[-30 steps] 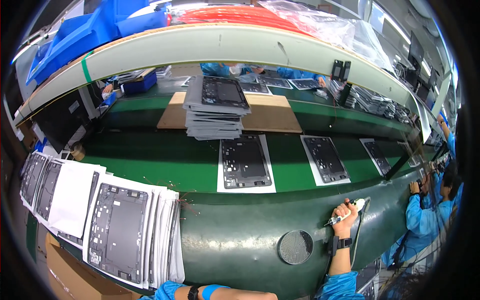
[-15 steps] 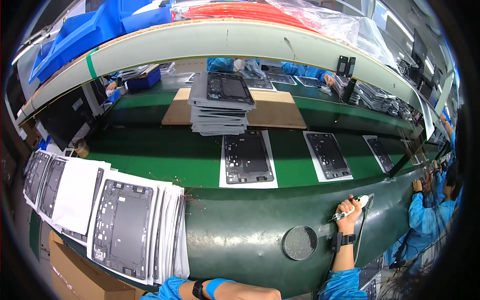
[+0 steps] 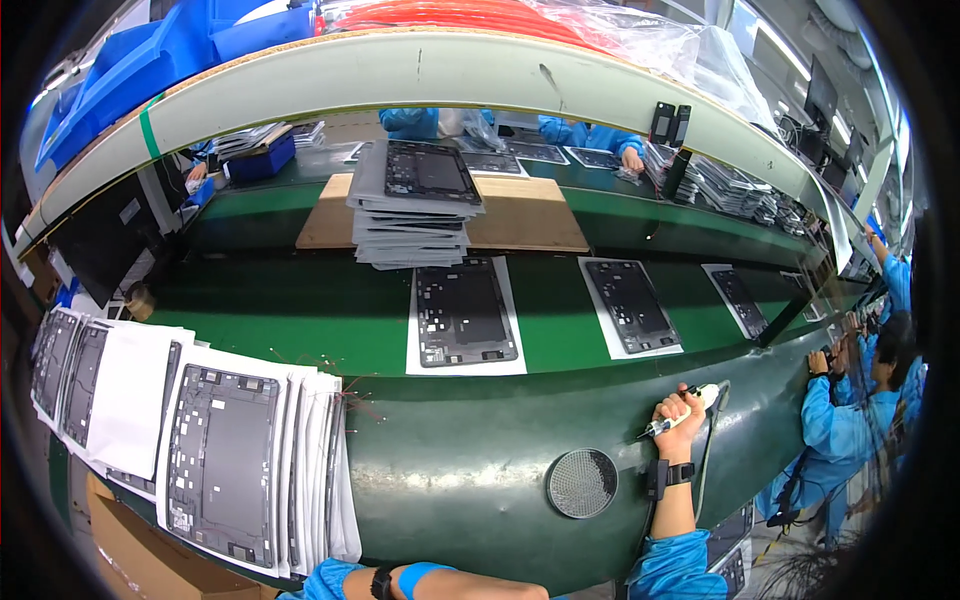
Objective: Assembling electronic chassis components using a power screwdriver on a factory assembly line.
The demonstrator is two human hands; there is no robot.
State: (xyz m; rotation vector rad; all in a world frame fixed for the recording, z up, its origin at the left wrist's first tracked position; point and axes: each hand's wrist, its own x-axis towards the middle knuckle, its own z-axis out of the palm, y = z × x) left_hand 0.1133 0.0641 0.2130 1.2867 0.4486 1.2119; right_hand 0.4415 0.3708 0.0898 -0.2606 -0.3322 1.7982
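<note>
My right hand point(image 3: 679, 420) is closed around a white corded electric screwdriver point(image 3: 700, 402) and is raised over the dark green bench. The tool's thin tip points left. Left of that wrist sits a round mesh dish point(image 3: 582, 483) with small bits in it, too tiny to name. Only the back of my left hand point(image 3: 505, 589) shows at the lower edge; its fingers are out of the picture. Farther left, black tablet-like housings point(image 3: 225, 460) lie between white sheets in an overlapping row on the bench.
Beyond the bench edge, black housings on white sheets point(image 3: 465, 315) lie along a green conveyor point(image 3: 260, 310). A tall stack of housings point(image 3: 412, 225) stands on a wooden board point(image 3: 540, 220). A shelf point(image 3: 400, 70) crosses above. Co-workers in blue sleeves point(image 3: 850, 420) are at right and across.
The whole scene has slid left in the picture as the view turned slightly. My right hand keeps its grip on the screwdriver, and my left hand sits lower at the edge.
</note>
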